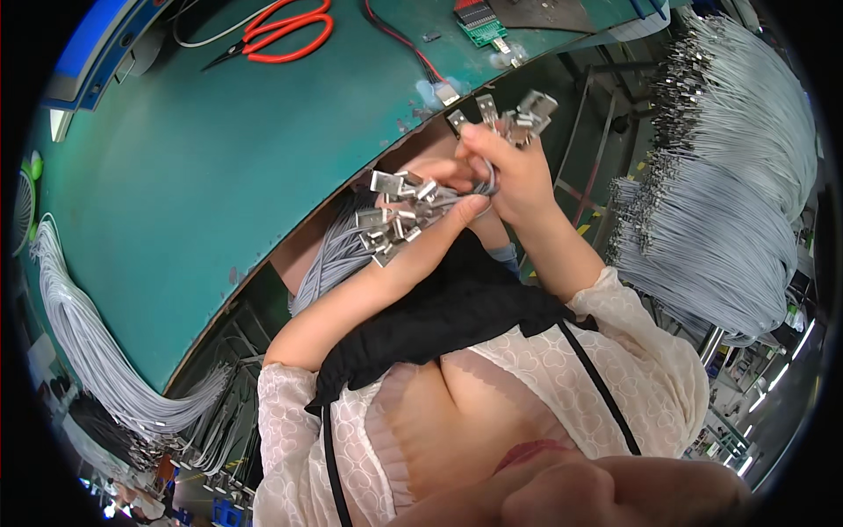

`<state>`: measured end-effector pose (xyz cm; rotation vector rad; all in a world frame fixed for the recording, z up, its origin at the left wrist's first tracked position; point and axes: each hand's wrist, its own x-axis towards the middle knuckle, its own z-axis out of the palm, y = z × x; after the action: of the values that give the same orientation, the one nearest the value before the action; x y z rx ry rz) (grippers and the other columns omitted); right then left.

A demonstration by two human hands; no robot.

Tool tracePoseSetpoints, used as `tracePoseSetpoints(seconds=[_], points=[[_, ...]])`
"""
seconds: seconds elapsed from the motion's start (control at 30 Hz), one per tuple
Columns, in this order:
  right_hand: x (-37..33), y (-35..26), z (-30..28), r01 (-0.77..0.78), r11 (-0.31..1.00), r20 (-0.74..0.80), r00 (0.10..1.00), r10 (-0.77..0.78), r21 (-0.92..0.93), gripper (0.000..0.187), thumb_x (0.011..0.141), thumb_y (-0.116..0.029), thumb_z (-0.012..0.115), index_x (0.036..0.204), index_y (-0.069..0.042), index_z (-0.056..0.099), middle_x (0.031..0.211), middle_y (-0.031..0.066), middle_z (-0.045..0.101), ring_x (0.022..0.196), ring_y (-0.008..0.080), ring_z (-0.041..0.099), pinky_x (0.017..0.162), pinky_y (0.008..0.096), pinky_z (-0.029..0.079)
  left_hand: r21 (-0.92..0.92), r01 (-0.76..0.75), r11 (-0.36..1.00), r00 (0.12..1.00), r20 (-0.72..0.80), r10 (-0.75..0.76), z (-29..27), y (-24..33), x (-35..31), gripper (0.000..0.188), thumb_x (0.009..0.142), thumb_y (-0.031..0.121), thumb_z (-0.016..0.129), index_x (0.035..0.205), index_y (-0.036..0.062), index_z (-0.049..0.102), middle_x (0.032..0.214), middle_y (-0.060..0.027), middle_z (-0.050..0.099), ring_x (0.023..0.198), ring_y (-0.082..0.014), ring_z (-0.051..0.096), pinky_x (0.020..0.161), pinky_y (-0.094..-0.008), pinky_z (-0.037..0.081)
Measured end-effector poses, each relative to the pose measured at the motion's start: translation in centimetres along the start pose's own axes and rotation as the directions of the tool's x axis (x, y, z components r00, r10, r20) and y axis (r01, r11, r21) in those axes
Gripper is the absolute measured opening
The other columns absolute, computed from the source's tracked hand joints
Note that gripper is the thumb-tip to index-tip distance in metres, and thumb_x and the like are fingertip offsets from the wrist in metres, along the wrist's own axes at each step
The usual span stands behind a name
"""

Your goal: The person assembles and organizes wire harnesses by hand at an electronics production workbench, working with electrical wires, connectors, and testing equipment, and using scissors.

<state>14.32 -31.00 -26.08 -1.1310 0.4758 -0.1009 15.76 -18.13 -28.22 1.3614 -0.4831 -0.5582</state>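
Over my lap, beside the table's front edge, my left hand (pixel 432 235) is closed round a bundle of grey USB cables (pixel 332 255). Several bare metal USB plugs (pixel 386 183) fan out from it, pointing left. Just to the right, my right hand (pixel 520 176) grips more cable ends of the same kind, whose metal plugs (pixel 534 107) stick up past the thumb. Grey cable loops between the two hands, which nearly touch. Some fingers are hidden behind the cables and plugs.
Red-handled scissors (pixel 290 35) lie on the green table (pixel 219 149). A red-and-black wire connector (pixel 446 93) and a green circuit board (pixel 483 32) sit near its edge. Grey cable bundles hang at the left (pixel 88 334) and are heaped on a rack at the right (pixel 711 237).
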Motion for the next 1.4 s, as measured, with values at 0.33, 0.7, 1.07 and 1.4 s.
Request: tracePoseSetpoints(seconds=[0.33,0.7,1.07,1.4], points=[[1.0,0.5,0.0,0.038,0.999,-0.055,0.998,-0.036,0.037,0.016,0.076,-0.012,0.056,0.065,0.0,0.053,0.051,0.0002,0.045,0.044,0.0058,0.038,0.042,0.0193,0.026,-0.291,0.238,0.927,0.95,-0.128,-0.284,-0.3,0.8,0.0,0.015,0.079,0.011,0.058,0.091,0.0033,0.054,0.085,-0.0039,0.056,0.08,-0.0079,0.051,0.07,-0.0207,0.041],[1.2,0.3,0.2,-0.027,1.0,0.114,0.993,0.029,-0.016,0.013,0.077,-0.013,0.058,0.072,-0.001,0.056,0.058,0.0021,0.052,0.048,0.0063,0.044,0.045,0.0184,0.032,-0.412,0.101,0.906,0.953,-0.22,-0.207,0.5,-0.8,1.0,0.011,0.078,0.009,0.059,0.08,0.0035,0.05,0.079,-0.0045,0.057,0.071,-0.01,0.053,0.062,-0.0209,0.041],[1.0,0.7,-0.6,0.07,0.997,-0.074,0.995,-0.067,0.036,0.01,0.072,-0.009,0.062,0.073,-0.001,0.057,0.061,0.0041,0.055,0.047,0.0065,0.043,0.043,0.0191,0.033,-0.385,0.093,0.918,0.936,-0.28,-0.213,0.6,-1.0,0.0,0.015,0.077,0.009,0.061,0.077,0.0041,0.047,0.079,-0.0047,0.057,0.071,-0.0106,0.053,0.064,-0.0213,0.041],[1.1,0.8,1.0,0.089,0.988,-0.124,0.99,-0.074,0.126,0.01,0.074,-0.009,0.061,0.075,-0.001,0.056,0.065,0.0049,0.056,0.047,0.0059,0.042,0.043,0.0194,0.033,-0.252,0.19,0.949,0.948,-0.203,-0.243,-0.5,-0.6,-0.6,0.012,0.076,0.013,0.061,0.081,0.0049,0.054,0.075,-0.003,0.056,0.068,-0.0103,0.052,0.064,-0.0231,0.041]])
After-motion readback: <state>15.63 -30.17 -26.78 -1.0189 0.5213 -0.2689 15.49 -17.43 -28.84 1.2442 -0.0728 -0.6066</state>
